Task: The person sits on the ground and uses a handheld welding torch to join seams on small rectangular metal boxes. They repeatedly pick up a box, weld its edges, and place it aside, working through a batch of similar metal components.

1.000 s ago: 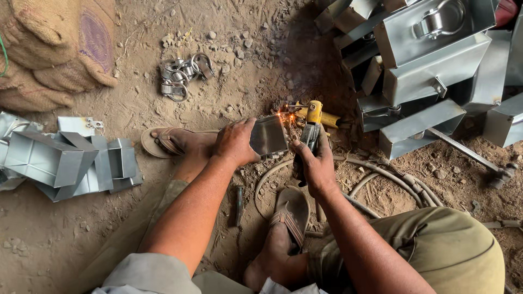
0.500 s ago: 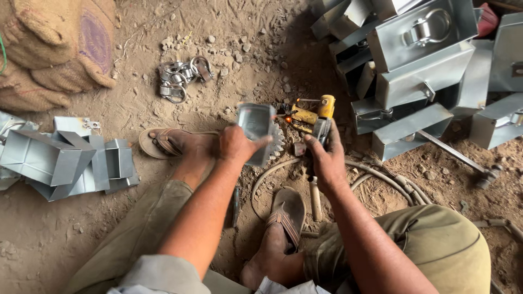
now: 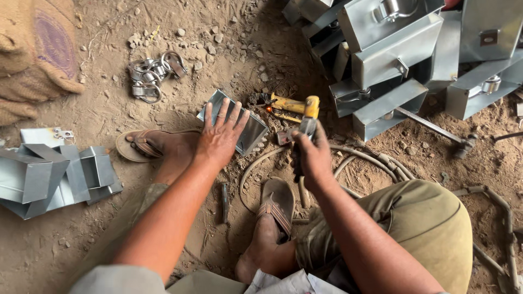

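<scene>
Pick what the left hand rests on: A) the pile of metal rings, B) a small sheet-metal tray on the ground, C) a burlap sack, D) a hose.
B: the left hand lies flat, fingers spread, on the tray, far from sack and rings.

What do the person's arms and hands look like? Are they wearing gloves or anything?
No gloves. Both hands, the left hand and the right hand, are bare, and so are the forearms. No rings, watch or bracelets show. A pale grey sleeve covers the left upper arm. The person also wears olive-khaki trousers and brown sandals.
</scene>
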